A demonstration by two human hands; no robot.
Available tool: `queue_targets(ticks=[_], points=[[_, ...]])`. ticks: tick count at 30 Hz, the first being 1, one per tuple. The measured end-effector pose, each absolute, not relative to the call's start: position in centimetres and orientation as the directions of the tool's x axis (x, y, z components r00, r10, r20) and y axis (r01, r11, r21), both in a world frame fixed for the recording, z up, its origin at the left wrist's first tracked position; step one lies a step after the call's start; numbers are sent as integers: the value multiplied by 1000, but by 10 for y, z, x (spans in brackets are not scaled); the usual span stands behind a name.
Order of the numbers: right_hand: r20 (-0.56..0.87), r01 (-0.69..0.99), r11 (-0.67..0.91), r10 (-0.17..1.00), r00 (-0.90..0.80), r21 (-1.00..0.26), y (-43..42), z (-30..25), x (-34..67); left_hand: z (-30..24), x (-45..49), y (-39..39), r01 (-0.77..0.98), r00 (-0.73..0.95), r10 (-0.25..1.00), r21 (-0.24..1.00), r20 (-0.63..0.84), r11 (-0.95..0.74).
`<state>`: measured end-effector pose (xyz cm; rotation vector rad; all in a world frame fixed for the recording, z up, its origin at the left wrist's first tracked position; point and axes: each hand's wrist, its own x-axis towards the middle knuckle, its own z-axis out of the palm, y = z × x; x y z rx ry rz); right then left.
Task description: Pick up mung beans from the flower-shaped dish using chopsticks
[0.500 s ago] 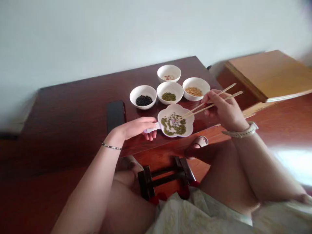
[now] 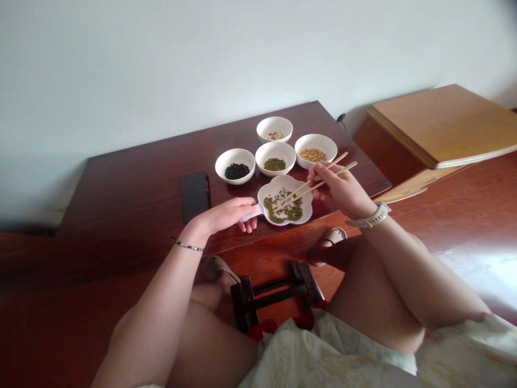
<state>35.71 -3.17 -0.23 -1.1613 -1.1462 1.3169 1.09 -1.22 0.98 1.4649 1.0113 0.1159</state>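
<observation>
My left hand (image 2: 232,214) is closed around the short handle of a white flower-shaped dish (image 2: 307,207) with a purple edge. Small green beans (image 2: 277,215) lie scattered over the dish's bottom. In my right hand (image 2: 337,186) is a pair of wooden chopsticks (image 2: 313,186), their tips down among the beans; I cannot tell whether a bean is between them. Just behind the dish, one white bowl (image 2: 276,146) holds green beans. To its left stands a bowl of black beans (image 2: 237,171), to its right a bowl of yellowish beans (image 2: 313,156).
A further white bowl (image 2: 274,124) at the back has a few reddish-brown and pale pieces. A black phone (image 2: 195,196) lies left on the dark wooden table (image 2: 141,188). A lighter wooden cabinet (image 2: 440,121) stands at right, and a dark stool frame (image 2: 278,296) is below.
My right hand and the chopsticks have moved left, and the tips are now further left in the dish. My left hand keeps its hold on the handle. The view has shifted slightly.
</observation>
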Motion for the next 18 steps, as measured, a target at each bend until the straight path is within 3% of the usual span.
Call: queue_targets(ticks=[10, 16, 18], points=[[-53, -136, -57, 998, -31, -989, -34, -11, 345, 11, 5, -14, 545, 513, 720, 826, -467, 147], [-37, -128, -41, 999, -30, -991, -34, -8, 344, 5, -21, -2, 699, 134, 959, 710, -250, 88], [-31, -128, -34, 999, -26, -991, -33, -7, 345, 2, -29, 0, 855, -70, 996, 511, -56, 89]])
